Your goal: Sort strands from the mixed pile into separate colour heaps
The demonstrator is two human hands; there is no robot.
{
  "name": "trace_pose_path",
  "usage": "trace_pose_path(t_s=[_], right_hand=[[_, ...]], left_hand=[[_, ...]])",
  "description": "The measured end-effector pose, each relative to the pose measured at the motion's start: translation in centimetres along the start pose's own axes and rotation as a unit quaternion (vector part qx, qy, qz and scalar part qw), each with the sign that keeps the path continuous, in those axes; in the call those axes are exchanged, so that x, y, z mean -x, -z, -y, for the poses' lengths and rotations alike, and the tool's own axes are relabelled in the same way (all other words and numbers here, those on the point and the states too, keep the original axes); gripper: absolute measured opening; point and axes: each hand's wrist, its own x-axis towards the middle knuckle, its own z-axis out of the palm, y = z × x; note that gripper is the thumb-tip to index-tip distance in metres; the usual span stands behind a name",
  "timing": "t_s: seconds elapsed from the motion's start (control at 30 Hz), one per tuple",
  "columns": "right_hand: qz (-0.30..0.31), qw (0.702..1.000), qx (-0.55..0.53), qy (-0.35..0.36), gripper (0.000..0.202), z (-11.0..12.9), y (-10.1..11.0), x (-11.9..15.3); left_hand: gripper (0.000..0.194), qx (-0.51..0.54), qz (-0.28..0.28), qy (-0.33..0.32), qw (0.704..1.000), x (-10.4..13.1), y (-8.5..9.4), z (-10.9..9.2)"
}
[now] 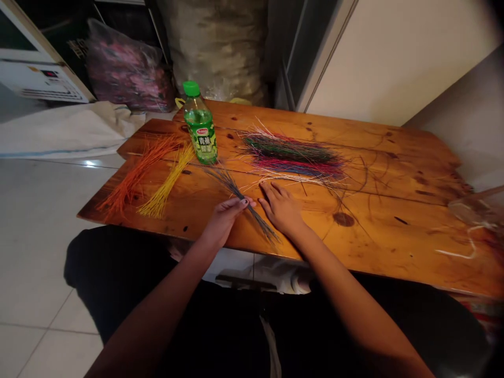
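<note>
My left hand (229, 218) pinches a bundle of thin grey strands (260, 220) around its middle, the ends fanning out on both sides. My right hand (281, 207) lies on the wooden table (378, 231) with its fingers stretched out, palm down. Its fingertips reach the near edge of some pale, whitish strands (303, 178). Behind these lies a heap of dark green strands (291, 149) with pink, red and blue ones (303, 165) along its near side. What may be under the right palm is hidden.
Orange strands (137, 176) and yellow strands (169, 184) lie at the table's left. A green-capped bottle (201, 134) stands upright behind them. A white string (457, 254) and a clear plastic thing (478, 207) are at the right end. Full bags (126, 73) stand beyond the table.
</note>
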Motion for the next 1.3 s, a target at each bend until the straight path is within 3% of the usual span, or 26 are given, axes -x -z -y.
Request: trace_pose_path(t_s=[0.27,0.4,0.5,0.7,0.93,1.13,1.3], right_hand=[[0.023,0.999,-0.026,0.026,0.04,0.6,1.4,0.9],[0.065,0.989,-0.107,0.081,0.037,2.0,2.5,2.9],[0.06,0.98,-0.151,0.111,0.038,2.6,2.7,4.2],[0.045,0.995,-0.044,0.083,0.068,1.9,1.6,4.8],[0.05,0.991,-0.009,0.124,0.072,2.9,0.6,4.9],[0.034,0.998,0.034,0.048,0.07,2.5,0.3,3.3],[0.055,0.994,0.006,0.091,0.066,2.8,0.7,4.1]], left_hand=[[0.005,0.025,0.026,-0.004,0.999,-0.2,-0.1,0.6],[0.003,0.124,-0.017,0.014,0.992,-0.8,0.6,0.5],[0.003,0.195,-0.052,0.034,0.979,-1.3,1.1,0.1],[0.005,0.205,-0.06,0.052,0.976,-1.3,1.6,-0.7],[0.006,0.224,-0.043,0.078,0.971,-1.1,1.3,-0.8],[0.009,0.225,-0.026,0.06,0.972,-1.1,1.4,-1.2],[0.013,0.241,-0.037,0.052,0.968,-1.2,1.7,-1.9]])
